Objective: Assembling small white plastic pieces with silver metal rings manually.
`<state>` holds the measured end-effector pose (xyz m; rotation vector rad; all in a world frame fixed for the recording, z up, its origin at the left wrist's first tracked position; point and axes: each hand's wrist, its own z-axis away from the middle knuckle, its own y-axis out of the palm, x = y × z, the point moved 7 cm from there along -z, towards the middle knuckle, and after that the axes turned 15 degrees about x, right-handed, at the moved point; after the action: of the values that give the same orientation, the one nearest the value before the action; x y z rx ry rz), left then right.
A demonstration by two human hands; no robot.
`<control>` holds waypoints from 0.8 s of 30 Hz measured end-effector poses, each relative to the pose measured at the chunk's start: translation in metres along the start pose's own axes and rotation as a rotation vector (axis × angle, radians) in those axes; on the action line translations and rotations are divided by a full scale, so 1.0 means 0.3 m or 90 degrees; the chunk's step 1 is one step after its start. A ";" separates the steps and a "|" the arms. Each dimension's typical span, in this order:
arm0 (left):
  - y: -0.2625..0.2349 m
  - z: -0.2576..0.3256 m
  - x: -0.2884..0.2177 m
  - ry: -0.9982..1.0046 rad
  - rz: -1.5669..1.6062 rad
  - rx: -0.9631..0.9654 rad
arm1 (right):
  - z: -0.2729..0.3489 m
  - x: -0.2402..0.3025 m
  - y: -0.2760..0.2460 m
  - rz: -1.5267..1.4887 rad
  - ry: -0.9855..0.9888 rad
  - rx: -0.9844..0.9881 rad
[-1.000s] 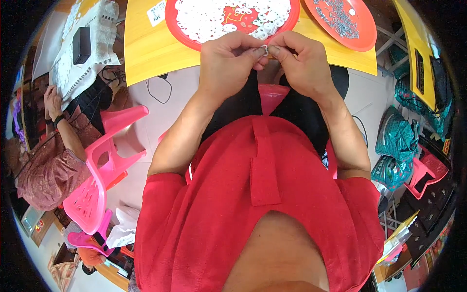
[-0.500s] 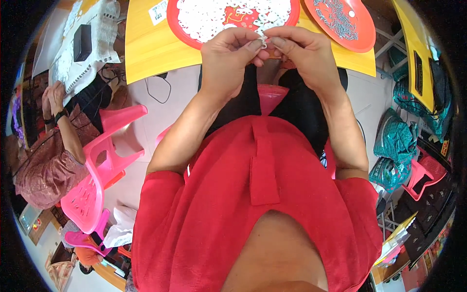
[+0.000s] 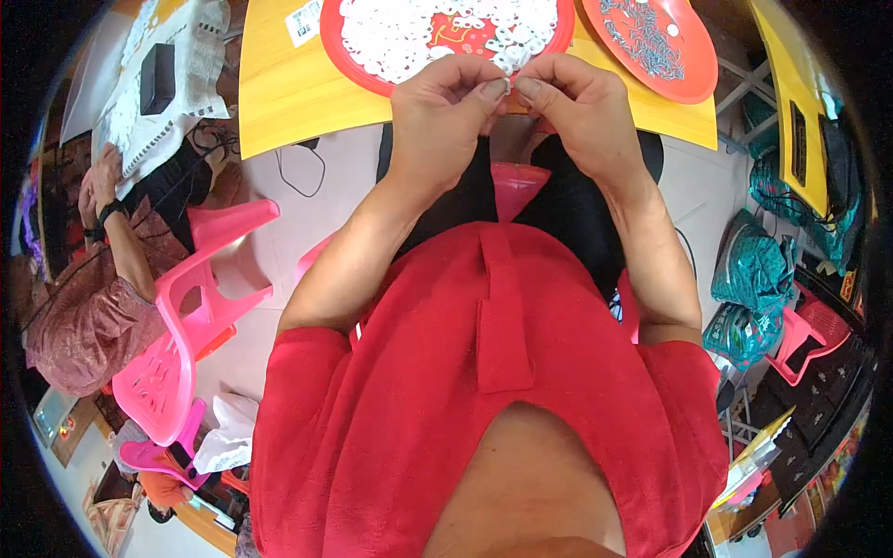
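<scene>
A yellow counter (image 3: 298,102) at twelve o'clock bears a tray (image 3: 346,65) heaped with white rings (image 3: 391,42), finished ones indistinguishable, much apparently left; toward one, a plate (image 3: 698,79) of grey pins (image 3: 651,46). The left hand (image 3: 442,121) pinches a ring (image 3: 508,86) before the tray's five-o'clock edge; the right hand (image 3: 591,112), beside it, has an unclear grip.

Bright, diffuse light filled the middle of the view; the white ring-shaped pieces (image 3: 381,42) looked nearly washed out, soft highlights lay along the forearms (image 3: 344,256), and the black trousers (image 3: 572,214) sank into shade with little detail. Fisheye distortion bowed the near edge of the yellow tabletop (image 3: 302,107); toward the rim, outlines stretched and softened, grew dimmer, and ended in grainy black corners.
</scene>
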<state>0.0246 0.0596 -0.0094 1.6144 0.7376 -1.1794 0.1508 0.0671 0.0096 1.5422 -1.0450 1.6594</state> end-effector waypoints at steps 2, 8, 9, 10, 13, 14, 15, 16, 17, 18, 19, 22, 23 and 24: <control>0.000 0.000 -0.002 -0.011 -0.026 0.000 | 0.002 -0.001 0.002 0.052 0.001 -0.015; 0.014 -0.002 -0.007 -0.011 0.013 -0.008 | 0.008 -0.007 0.013 -0.082 0.003 -0.054; 0.015 -0.002 -0.009 -0.012 -0.007 -0.008 | 0.009 -0.008 0.013 -0.072 0.002 -0.059; 0.017 -0.002 -0.012 -0.013 -0.026 -0.007 | 0.010 -0.006 0.012 -0.062 0.002 -0.064; 0.015 -0.001 -0.017 -0.025 -0.045 -0.008 | 0.008 0.003 0.017 -0.056 -0.004 -0.055; 0.014 0.000 -0.018 -0.025 -0.045 -0.009 | 0.008 0.004 0.020 -0.056 -0.003 -0.055; 0.014 0.001 -0.019 -0.028 -0.047 -0.008 | 0.010 0.007 0.021 -0.036 -0.003 -0.059; 0.015 0.001 -0.018 -0.031 -0.048 -0.007 | 0.011 0.009 0.021 -0.016 -0.003 -0.064; 0.015 0.002 -0.016 -0.031 -0.048 -0.007 | 0.012 0.008 0.023 -0.016 -0.002 -0.064; 0.014 0.002 -0.014 -0.029 -0.053 -0.007 | 0.014 0.007 0.025 -0.007 -0.004 -0.068; 0.013 0.004 -0.015 -0.026 -0.060 -0.008 | 0.014 0.007 0.027 0.001 -0.007 -0.071; 0.009 0.005 -0.016 -0.021 -0.035 -0.034 | 0.015 0.005 0.033 0.013 -0.012 -0.084; 0.010 0.005 -0.016 -0.021 -0.035 -0.035 | 0.015 0.005 0.035 0.013 -0.013 -0.083; 0.008 0.005 -0.016 -0.020 -0.036 -0.039 | 0.016 0.011 0.035 0.015 -0.026 -0.089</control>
<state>0.0246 0.0576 -0.0042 1.5307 0.7969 -1.2089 0.1437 0.0577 0.0114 1.4826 -1.1791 1.5427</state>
